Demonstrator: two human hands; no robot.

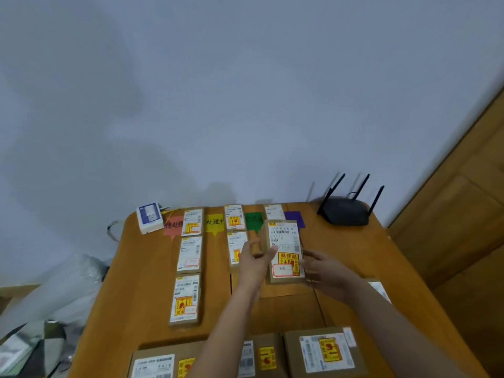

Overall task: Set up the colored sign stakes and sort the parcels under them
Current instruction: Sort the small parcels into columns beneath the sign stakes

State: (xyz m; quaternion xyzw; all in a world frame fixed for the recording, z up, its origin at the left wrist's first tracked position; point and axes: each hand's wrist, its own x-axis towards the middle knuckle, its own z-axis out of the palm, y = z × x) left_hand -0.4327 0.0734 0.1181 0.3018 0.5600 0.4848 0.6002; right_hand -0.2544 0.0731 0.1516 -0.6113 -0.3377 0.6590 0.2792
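Head view: we are placing a parcel in the green sign's column.

We are holding the parcel (285,251) between both hands, the left hand (255,259) curling round its nine o'clock edge, the right hand (323,268) gripping its three o'clock edge; it is sitting at the table's centre, just under the green sign (253,221). We are judging it best to keep it square with the parcel above. Around us, the wooden table (136,282) is carrying a router (346,211) at two o'clock, against a pale wall (245,91).
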